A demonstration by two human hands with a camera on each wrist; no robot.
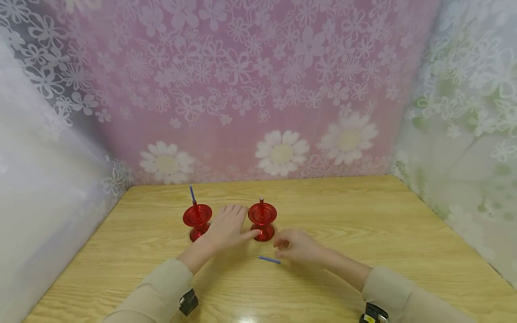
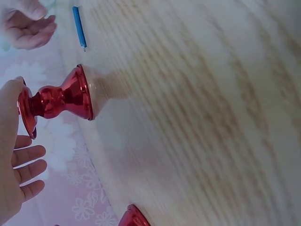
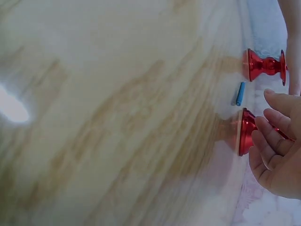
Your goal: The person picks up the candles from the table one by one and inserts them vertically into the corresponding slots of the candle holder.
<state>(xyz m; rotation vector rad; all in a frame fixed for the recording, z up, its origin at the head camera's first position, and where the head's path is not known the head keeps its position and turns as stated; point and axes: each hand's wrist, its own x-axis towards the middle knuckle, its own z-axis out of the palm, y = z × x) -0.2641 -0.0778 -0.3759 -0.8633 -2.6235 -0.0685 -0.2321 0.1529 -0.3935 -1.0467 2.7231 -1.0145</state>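
Observation:
My left hand (image 1: pixel 230 226) reaches between two shiny red candle holders, its fingers extended. Its thumb overlaps the front of the right candle holder (image 1: pixel 262 215), which stands upright with a bare stem top. The left candle holder (image 1: pixel 197 216) has a thin blue candle (image 1: pixel 192 194) standing in its stem; part of its base is hidden behind my left hand. A second blue candle (image 1: pixel 269 259) lies on the table in front of the right holder. My right hand (image 1: pixel 298 246) is by this candle's right end, fingers loosely bent around nothing; the right wrist view shows them empty.
The pale wooden table (image 1: pixel 363 211) reaches back to a pink floral backdrop (image 1: pixel 226 89). Pale walls of cloth (image 1: pixel 476 157) rise along both sides. Dark wrist cameras (image 1: pixel 188 301) sit at both cuffs.

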